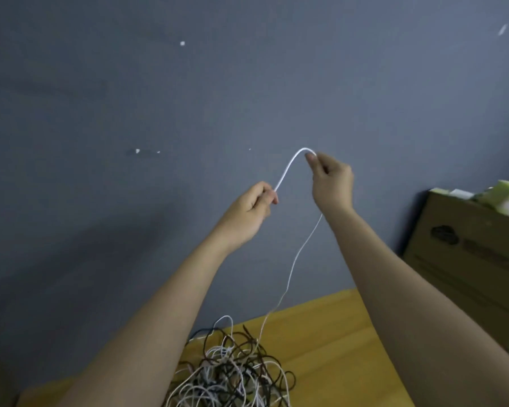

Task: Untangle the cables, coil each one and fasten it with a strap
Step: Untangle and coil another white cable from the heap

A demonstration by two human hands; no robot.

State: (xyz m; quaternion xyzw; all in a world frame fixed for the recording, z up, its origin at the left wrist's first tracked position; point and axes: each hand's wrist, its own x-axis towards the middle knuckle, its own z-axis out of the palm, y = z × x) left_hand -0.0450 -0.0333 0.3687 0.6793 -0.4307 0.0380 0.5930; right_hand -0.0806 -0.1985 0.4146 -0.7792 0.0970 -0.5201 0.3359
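We hold both our bare arms up high in front of a flat blue-grey wall (188, 98). Our left hand (252, 212) is lower and our right hand (331, 179) is a bit higher, and they are near each other but not touching.

Between them runs a thin white cable (288, 165). Our left hand has its fingers curled in, and it pinches the cable at its fingertips. From there the cable goes up, bends over in a small arch, and comes down to our right hand. Our right hand pinches it too, with its thumb and first finger closed tight on the top of the arch and the other fingers curled.

Below our right hand the same white cable hangs down in a long, loose line. It passes between our two arms and drops into a messy pile of tangled white, black and brown cables (232, 371). The pile sits at the bottom of the view on a yellow wooden table top (335, 333), close to the table's far edge by the wall. Some loops stick up out of the pile. We cannot tell where the white cable ends inside it.

On the right side, next to the table, stands a brown cardboard box (467, 259) with a dark printed mark on its side. Some pale green and white things (506, 198) poke out of its open top, too blurry to name.

A few small white chips (182, 43) show on the wall.
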